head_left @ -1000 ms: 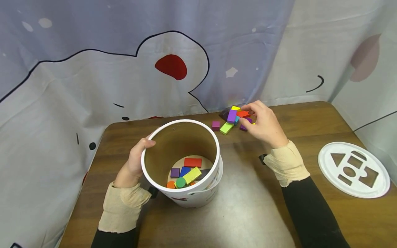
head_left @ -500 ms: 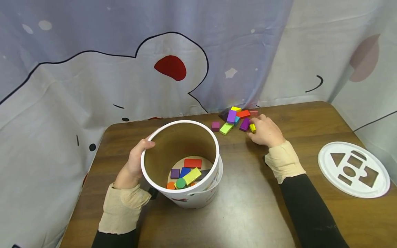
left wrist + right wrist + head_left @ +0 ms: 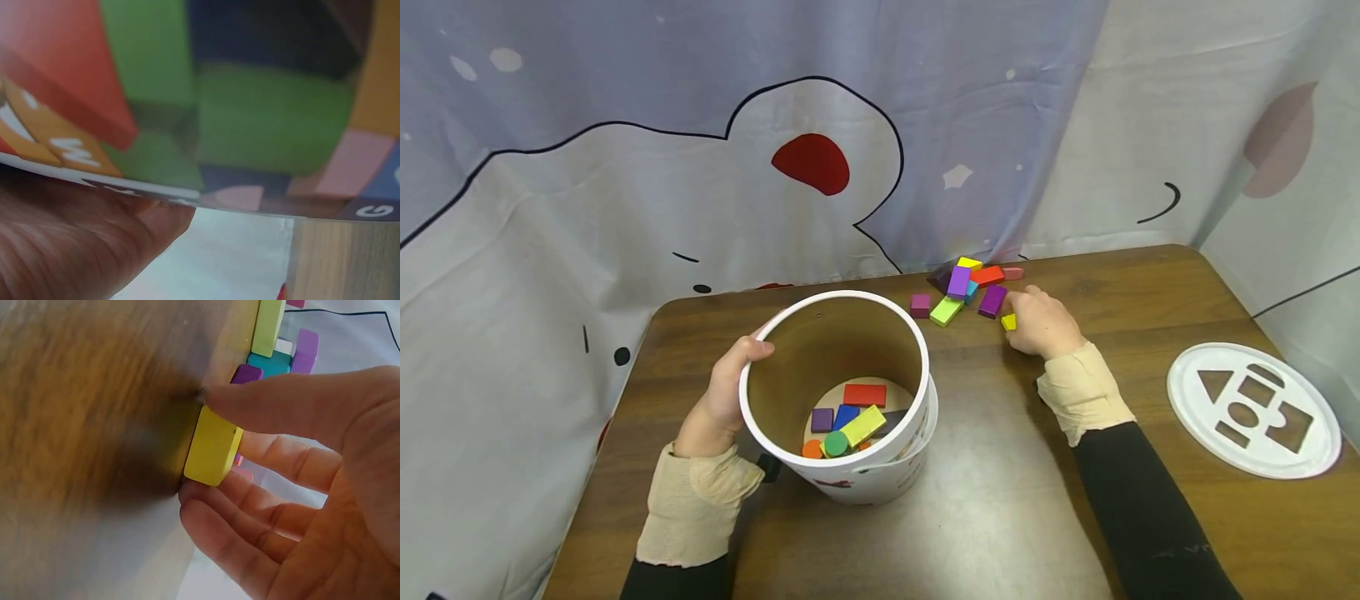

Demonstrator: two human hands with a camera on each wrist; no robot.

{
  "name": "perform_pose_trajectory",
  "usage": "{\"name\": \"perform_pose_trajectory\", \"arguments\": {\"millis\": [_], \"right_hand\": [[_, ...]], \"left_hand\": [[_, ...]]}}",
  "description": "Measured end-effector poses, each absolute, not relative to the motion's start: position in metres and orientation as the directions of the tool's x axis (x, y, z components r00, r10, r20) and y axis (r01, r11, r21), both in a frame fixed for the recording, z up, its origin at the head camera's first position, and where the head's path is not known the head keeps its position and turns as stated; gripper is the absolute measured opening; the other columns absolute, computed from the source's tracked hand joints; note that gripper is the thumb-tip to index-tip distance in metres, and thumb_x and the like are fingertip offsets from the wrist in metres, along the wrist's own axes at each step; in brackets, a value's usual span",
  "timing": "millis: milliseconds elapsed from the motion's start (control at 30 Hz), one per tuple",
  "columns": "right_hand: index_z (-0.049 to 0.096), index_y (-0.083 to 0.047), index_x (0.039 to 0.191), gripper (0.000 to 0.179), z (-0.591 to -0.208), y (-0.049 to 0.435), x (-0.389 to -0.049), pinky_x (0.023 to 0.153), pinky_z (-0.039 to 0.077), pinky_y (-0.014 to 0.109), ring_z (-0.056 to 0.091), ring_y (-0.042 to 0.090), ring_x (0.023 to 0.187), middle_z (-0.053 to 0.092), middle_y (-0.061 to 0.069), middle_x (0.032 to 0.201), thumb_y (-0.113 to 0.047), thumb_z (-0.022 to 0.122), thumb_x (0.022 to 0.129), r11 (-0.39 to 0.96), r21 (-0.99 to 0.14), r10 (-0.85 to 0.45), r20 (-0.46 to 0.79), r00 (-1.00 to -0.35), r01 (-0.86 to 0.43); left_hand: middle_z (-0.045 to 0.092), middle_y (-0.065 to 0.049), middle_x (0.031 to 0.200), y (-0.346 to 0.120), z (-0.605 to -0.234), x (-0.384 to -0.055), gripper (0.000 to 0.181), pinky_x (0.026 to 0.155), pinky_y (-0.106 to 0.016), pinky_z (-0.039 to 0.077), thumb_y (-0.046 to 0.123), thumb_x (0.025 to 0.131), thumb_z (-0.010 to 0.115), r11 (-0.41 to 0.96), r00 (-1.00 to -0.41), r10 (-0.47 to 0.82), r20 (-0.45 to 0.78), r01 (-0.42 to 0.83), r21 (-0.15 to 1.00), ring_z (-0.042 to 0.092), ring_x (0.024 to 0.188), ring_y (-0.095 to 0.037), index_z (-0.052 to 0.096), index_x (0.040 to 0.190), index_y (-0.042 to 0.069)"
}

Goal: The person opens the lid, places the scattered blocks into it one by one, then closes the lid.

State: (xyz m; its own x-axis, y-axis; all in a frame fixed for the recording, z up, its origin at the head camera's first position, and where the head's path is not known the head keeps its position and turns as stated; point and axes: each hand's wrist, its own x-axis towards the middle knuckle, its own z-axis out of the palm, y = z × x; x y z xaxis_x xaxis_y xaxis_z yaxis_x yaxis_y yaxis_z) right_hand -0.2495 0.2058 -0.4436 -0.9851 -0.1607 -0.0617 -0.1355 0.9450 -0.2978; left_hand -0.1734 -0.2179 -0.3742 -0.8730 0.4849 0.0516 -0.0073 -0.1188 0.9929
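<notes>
My left hand (image 3: pixel 730 387) grips the white bucket (image 3: pixel 917 454) at its left rim, thumb over the edge and fingers hidden behind the wall. Tilted toward me, the bucket shows several wooden blocks at its bottom, among them a red block (image 3: pixel 865 395) and a green round one (image 3: pixel 836 442). In the left wrist view the bucket's printed side (image 3: pixel 269 119) fills most of the picture. At the back of the table my right hand (image 3: pixel 1047 323) holds a yellow block (image 3: pixel 214 447) between thumb and fingers, low at the tabletop. A purple block (image 3: pixel 992 301) lies just left of that hand.
Several loose blocks, including a lime one (image 3: pixel 946 311) and a red one (image 3: pixel 988 277), are heaped by the curtain (image 3: pixel 970 125). A white lid (image 3: pixel 1195 417) with shaped cutouts lies on the wooden table (image 3: pixel 1000 517) at the right.
My right hand has come down from above the heap to the yellow block, which has shifted slightly toward me. The left hand and the bucket stay put.
</notes>
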Motion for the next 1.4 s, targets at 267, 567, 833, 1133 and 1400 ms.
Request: {"name": "perform_pose_trajectory", "arguments": {"millis": [267, 567, 833, 1133, 1400], "right_hand": [[0.068, -0.001, 0.100, 0.027, -0.439, 0.199, -0.247, 0.084, 0.052, 0.052, 0.060, 0.034, 0.092, 0.063, 0.019, 0.099, -0.012, 0.076, 0.077, 0.942, -0.268, -0.233, -0.087, -0.969, -0.203], [0.069, -0.004, 0.104, 0.025, -0.411, 0.181, -0.239, 0.083, 0.051, 0.045, 0.062, 0.028, 0.084, 0.069, 0.011, 0.095, -0.015, 0.074, 0.081, 0.864, -0.400, -0.329, 0.009, -0.944, -0.305], [0.071, -0.008, 0.107, 0.025, -0.372, 0.159, -0.214, 0.066, 0.051, 0.026, 0.060, 0.016, 0.071, 0.066, 0.002, 0.088, -0.008, 0.074, 0.082, 0.671, -0.595, -0.360, 0.261, -0.896, -0.443], [0.072, -0.012, 0.114, 0.033, -0.339, 0.147, -0.178, 0.068, 0.052, 0.021, 0.064, 0.010, 0.076, 0.069, -0.002, 0.100, -0.002, 0.078, 0.083, 0.458, -0.661, -0.328, 0.496, -0.804, -0.595], [0.074, -0.010, 0.113, 0.034, -0.321, 0.126, -0.152, 0.071, 0.051, 0.024, 0.063, 0.011, 0.081, 0.069, -0.002, 0.102, -0.001, 0.079, 0.081, 0.285, -0.646, -0.309, 0.637, -0.706, -0.708]], "left_hand": [[0.062, 0.002, 0.132, -0.218, -0.374, -0.173, 0.049, 0.106, -0.037, 0.047, 0.016, 0.096, 0.026, -0.134, -0.878, 0.477, 0.048, -0.018, 0.991, 0.057, 0.125, -0.019, 0.049, 0.140, 0.018], [0.063, 0.003, 0.129, -0.220, -0.374, -0.172, 0.049, 0.105, -0.035, 0.048, 0.016, 0.096, 0.027, -0.154, -0.877, 0.478, 0.054, -0.023, 0.988, 0.058, 0.123, -0.017, 0.052, 0.137, 0.021], [0.062, 0.002, 0.130, -0.220, -0.373, -0.174, 0.049, 0.106, -0.036, 0.047, 0.016, 0.096, 0.026, -0.154, -0.872, 0.486, 0.065, -0.012, 0.988, 0.057, 0.123, -0.018, 0.050, 0.138, 0.019], [0.066, 0.003, 0.127, -0.215, -0.372, -0.177, 0.048, 0.104, -0.035, 0.049, 0.015, 0.096, 0.026, -0.163, -0.872, 0.484, 0.068, -0.014, 0.986, 0.060, 0.120, -0.017, 0.051, 0.136, 0.017], [0.065, 0.002, 0.127, -0.213, -0.373, -0.178, 0.047, 0.104, -0.037, 0.049, 0.016, 0.097, 0.026, -0.155, -0.869, 0.490, 0.059, -0.020, 0.988, 0.060, 0.120, -0.018, 0.051, 0.136, 0.017]]}}
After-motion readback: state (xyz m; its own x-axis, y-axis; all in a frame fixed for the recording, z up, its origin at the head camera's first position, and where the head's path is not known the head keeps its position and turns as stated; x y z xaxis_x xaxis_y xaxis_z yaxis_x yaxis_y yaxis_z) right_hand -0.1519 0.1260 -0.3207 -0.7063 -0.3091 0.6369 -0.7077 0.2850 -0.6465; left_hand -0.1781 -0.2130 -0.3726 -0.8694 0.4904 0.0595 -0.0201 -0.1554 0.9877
